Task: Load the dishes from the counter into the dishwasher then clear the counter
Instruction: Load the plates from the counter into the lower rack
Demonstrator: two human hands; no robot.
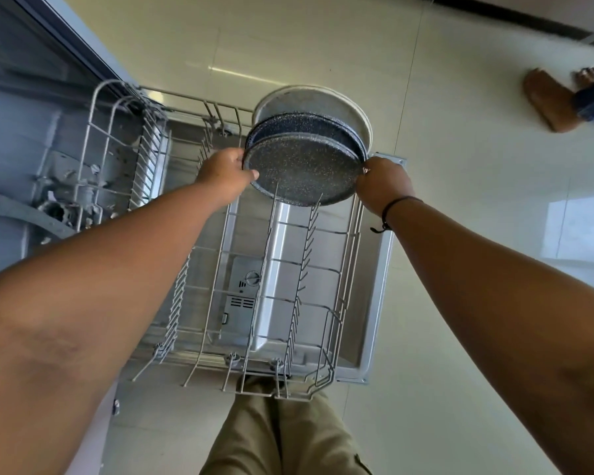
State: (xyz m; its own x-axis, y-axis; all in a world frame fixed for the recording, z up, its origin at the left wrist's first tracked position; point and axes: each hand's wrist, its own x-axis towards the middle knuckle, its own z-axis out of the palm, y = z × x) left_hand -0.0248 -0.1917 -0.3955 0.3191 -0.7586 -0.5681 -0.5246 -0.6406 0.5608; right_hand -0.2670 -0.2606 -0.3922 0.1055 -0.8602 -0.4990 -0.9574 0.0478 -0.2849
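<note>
A dark speckled plate (302, 169) stands on edge between the tines at the far end of the pulled-out lower dishwasher rack (220, 269). My left hand (225, 174) grips its left rim and my right hand (383, 185) grips its right rim. Behind it stand a second dark speckled plate (306, 123) and a larger white plate (309, 99), all upright. The rest of the rack holds no dishes. The counter is out of view.
The open dishwasher door (381, 269) lies flat under the rack, over a pale tiled floor. The dishwasher tub (31, 149) opens at the left. Another person's bare feet (549, 101) stand at the upper right. My trousers (282, 437) show at the bottom.
</note>
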